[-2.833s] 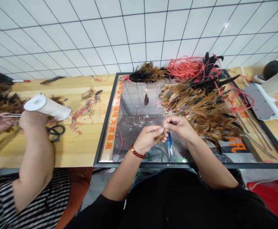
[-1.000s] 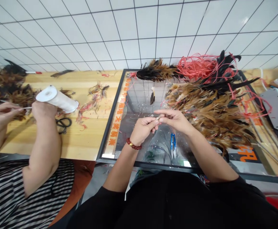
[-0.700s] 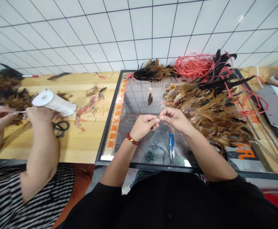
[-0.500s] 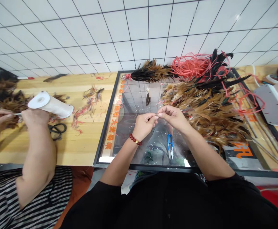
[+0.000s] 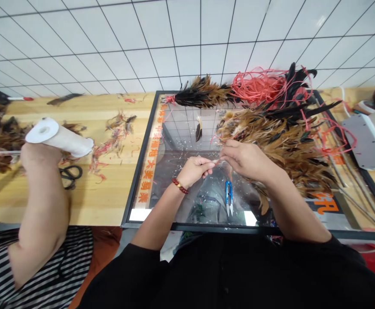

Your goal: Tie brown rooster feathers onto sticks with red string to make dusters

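The left hand and right hand meet fingertip to fingertip above the black-framed glass panel that lies on the pale wooden worktop, towards its near edge. Both hands are closed in a pinch on a small pale piece held between them; it is too small to identify. A red bead bracelet circles the left wrist.

On the glass, just nearer than the hands, lie blue-handled thread snips. A heap of loose brown and black feathers covers the panel's right half, touching the right hand. A tangle of red cord and a tied brown-and-black feather bundle sit along the panel's far edge.

At the worktop's left end, a co-worker's hand grips a white thread spool, with black scissors lying just beside it.
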Tool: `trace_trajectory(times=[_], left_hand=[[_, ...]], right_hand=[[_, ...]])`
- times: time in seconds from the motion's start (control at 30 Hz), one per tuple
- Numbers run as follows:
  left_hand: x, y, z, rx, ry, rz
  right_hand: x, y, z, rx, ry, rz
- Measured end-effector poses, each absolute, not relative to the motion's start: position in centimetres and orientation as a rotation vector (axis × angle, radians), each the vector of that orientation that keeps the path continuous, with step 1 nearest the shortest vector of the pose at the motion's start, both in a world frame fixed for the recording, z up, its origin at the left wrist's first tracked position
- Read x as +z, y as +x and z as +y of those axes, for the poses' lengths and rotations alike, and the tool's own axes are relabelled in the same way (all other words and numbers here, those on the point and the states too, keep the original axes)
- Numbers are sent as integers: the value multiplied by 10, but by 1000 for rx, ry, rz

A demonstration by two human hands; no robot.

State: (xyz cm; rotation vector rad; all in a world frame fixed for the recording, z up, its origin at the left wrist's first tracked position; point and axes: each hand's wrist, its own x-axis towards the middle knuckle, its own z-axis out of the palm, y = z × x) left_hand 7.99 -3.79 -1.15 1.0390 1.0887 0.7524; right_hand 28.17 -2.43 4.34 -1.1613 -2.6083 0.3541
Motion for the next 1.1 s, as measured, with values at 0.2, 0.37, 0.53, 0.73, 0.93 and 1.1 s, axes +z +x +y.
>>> trace_trajectory(times=[0.2, 0.37, 0.53, 0.73, 0.93, 1.1], left_hand=[[-6, 73, -42, 692, 908, 923], [-1, 65, -43, 706, 761, 792], [-1, 68, -46, 754, 864, 901], [1, 68, -49, 649, 1139, 865], [-7, 74, -47, 912, 1055, 983], [-19, 86, -46, 1089, 1008, 1164]], right_hand=[[33, 273, -15, 438, -957, -2459], [24, 272, -11, 499, -930, -2304], [30, 270, -16, 486, -944, -2324], [19, 264, -12, 545, -894, -2406], [-2, 269, -26, 440, -1116, -2381], [6, 257, -63, 108, -1163, -2531]])
